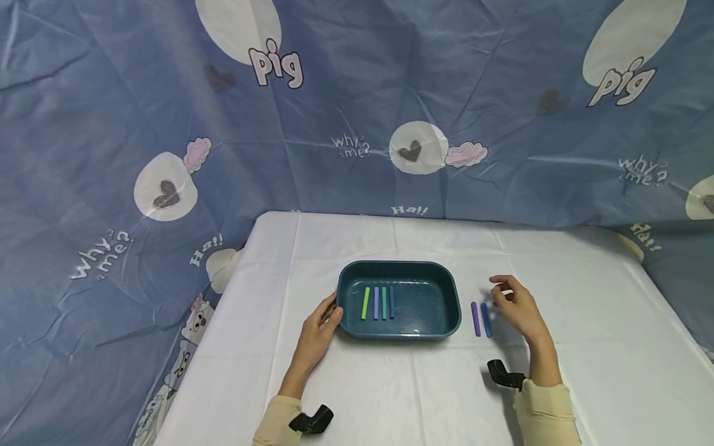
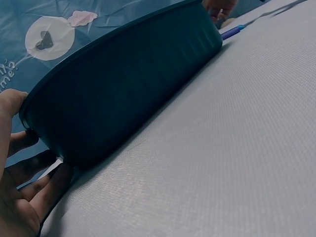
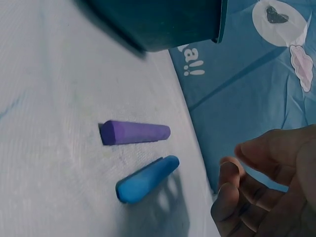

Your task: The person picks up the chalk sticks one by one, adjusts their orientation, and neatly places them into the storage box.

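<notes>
A dark teal tray (image 1: 398,336) with raised walls stands on the white cloth. Its left end is held by my left hand (image 1: 317,337), the thumb (image 2: 12,101) at the rim and the other fingers against the outer wall. Inside lie a yellow-green chalk (image 1: 365,303), a lavender chalk (image 1: 376,303), a green chalk (image 1: 383,303) and a dark blue chalk (image 1: 392,302), side by side. Right of the tray, a purple chalk (image 3: 138,132) and a blue chalk (image 3: 148,180) lie on the cloth. My right hand (image 1: 519,308) hovers beside them, fingers loosely bent, holding nothing.
White cloth (image 1: 368,396) covers the table. A blue printed curtain (image 1: 334,93) hangs behind it and down the left side. Black wrist mounts (image 1: 504,375) sit at both sleeves. A faint blue smear (image 3: 12,106) marks the cloth.
</notes>
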{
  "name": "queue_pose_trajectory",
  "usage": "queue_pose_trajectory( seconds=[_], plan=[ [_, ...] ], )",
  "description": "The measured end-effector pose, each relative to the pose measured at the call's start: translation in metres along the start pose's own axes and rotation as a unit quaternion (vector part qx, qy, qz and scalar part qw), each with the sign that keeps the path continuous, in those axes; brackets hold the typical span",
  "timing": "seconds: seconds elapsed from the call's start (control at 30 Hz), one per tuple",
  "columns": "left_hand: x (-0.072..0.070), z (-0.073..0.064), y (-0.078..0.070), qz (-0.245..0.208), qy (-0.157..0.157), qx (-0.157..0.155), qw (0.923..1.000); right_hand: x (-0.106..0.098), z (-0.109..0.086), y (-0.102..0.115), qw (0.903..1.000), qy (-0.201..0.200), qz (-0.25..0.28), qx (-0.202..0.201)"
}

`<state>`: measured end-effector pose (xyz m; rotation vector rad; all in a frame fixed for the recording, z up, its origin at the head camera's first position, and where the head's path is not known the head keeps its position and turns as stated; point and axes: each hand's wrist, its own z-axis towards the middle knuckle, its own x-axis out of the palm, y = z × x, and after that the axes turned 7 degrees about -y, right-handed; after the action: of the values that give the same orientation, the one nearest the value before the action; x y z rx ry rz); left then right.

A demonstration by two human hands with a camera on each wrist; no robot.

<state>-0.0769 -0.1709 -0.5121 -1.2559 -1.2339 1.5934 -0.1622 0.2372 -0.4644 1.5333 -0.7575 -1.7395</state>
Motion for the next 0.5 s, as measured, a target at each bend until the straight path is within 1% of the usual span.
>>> queue_pose_trajectory(
  seconds=[0.1, 0.17, 0.23, 0.3, 0.4, 0.47, 0.5],
  plan=[
    [0.0, 0.0, 0.001, 0.004, 0.0, 0.0, 1.0, -0.002, -0.001, -0.002, 0.9999, 0.01, -0.012, 0.004],
    [-0.001, 0.0, 0.0, 0.0, 0.008, -0.005, 1.0, -0.002, -0.002, -0.003, 0.9996, 0.02, -0.017, 0.007],
    [-0.004, -0.002, -0.009, 0.0, 0.016, -0.006, 0.9998, -0.003, -0.003, -0.004, 0.9991, 0.038, -0.014, 0.015],
    [-0.004, -0.003, -0.009, 0.002, 0.016, 0.003, 0.9999, -0.003, -0.004, -0.005, 0.998, 0.058, -0.004, 0.025],
    [-0.006, -0.006, -0.025, 0.011, 0.021, 0.006, 0.9997, -0.003, -0.005, -0.006, 0.9949, 0.091, -0.001, 0.041],
    [-0.006, -0.006, -0.026, 0.015, 0.023, 0.006, 0.9996, -0.004, -0.006, -0.007, 0.9931, 0.11, -0.005, 0.041],
    [-0.007, -0.007, -0.031, 0.016, 0.028, 0.003, 0.9995, -0.004, -0.007, -0.007, 0.9921, 0.119, -0.009, 0.039]
  ],
)
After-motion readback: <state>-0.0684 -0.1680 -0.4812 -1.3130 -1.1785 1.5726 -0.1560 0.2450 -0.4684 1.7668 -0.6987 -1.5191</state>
